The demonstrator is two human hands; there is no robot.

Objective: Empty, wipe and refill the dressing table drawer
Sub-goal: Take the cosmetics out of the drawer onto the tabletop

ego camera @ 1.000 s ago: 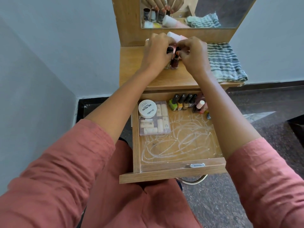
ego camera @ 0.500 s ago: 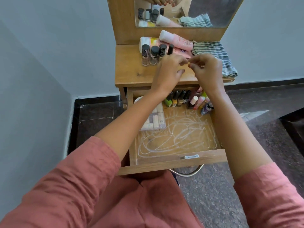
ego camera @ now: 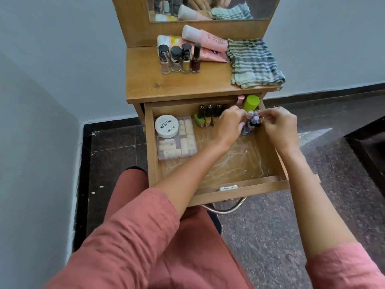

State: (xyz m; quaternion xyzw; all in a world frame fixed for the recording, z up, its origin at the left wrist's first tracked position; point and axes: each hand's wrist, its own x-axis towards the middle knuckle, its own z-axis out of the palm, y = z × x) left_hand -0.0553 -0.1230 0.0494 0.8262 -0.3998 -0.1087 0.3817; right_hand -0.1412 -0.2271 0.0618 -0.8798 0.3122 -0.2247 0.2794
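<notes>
The wooden drawer [ego camera: 239, 189] is pulled open, its floor streaked with white smears. Both hands are inside at the back right. My left hand [ego camera: 228, 125] and my right hand [ego camera: 280, 125] pinch a small cluster of nail polish bottles [ego camera: 251, 124] between them. A row of dark-capped polish bottles [ego camera: 208, 115] stands along the back wall. A white round nail polish remover tub [ego camera: 166, 126] sits on a clear box of small tubes [ego camera: 179, 142] at the back left. A lime green cap [ego camera: 251, 102] shows in the back right corner.
On the dressing table top [ego camera: 177, 86] stand several nail polish bottles [ego camera: 180, 58], pink tubes [ego camera: 204, 41] and a striped cloth [ego camera: 254, 63]. A mirror [ego camera: 208, 9] rises behind. Grey walls close in at left; dark stone floor [ego camera: 312, 205] lies on the right.
Both hands came down from the table top into the drawer's back right corner, onto small bottles. The bottles on the table top stay behind.
</notes>
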